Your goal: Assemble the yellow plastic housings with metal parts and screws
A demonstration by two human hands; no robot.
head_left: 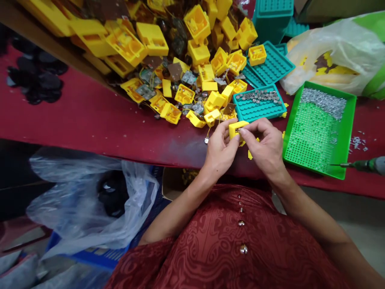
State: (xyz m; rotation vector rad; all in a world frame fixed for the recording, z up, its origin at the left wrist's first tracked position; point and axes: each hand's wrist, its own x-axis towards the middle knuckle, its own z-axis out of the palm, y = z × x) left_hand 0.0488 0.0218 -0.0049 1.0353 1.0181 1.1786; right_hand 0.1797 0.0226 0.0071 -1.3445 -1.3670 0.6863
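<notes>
My left hand (221, 148) grips a small yellow plastic housing (235, 127) just above the table's front edge. The thumb and fingertips of my right hand (267, 146) are pinched together at the housing's near opening. Some small metal part shows there, but my fingers mostly hide it. A small round silver disc (206, 141) on a thin yellow wire is beside my left hand. Behind my hands, a teal ridged tray (255, 112) carries several button cells (264, 96). Small yellow plastic pieces (250, 155) lie under and beside my right hand.
Yellow housings (185, 94) with wires and circuit boards are heaped behind. A green tray (319, 170) of small screws (323, 102) stands right, with an electric screwdriver (365, 165) over its edge. Black discs (45, 76) lie far left. A plastic bag (327, 52) sits back right.
</notes>
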